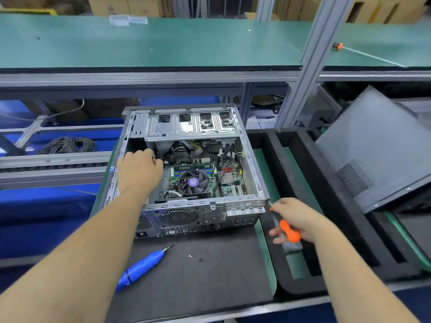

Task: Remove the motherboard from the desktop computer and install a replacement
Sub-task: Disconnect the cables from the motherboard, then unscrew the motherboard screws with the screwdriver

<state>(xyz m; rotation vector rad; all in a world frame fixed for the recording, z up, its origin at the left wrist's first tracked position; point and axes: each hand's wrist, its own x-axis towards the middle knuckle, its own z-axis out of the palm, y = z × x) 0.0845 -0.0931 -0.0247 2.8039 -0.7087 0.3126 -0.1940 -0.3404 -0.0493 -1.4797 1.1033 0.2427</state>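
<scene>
An open desktop case (253, 159) lies on its side on a black mat. Inside it sits the green motherboard (229, 183) with a black cooler fan (193, 183) and a bundle of black cables (179, 148) above. My left hand (138, 170) reaches into the case's left side, fingers curled at the cable bundle; whether it grips a cable is hidden. My right hand (297, 219) holds an orange-handled screwdriver (288, 230) just outside the case's near right corner.
A blue electric screwdriver (140, 268) lies on the black mat (210, 276) in front of the case, with two small screws (195, 258) beside it. Black foam trays (326, 206) stand to the right, a grey side panel (373, 150) leaning over them. A green shelf (163, 43) runs above.
</scene>
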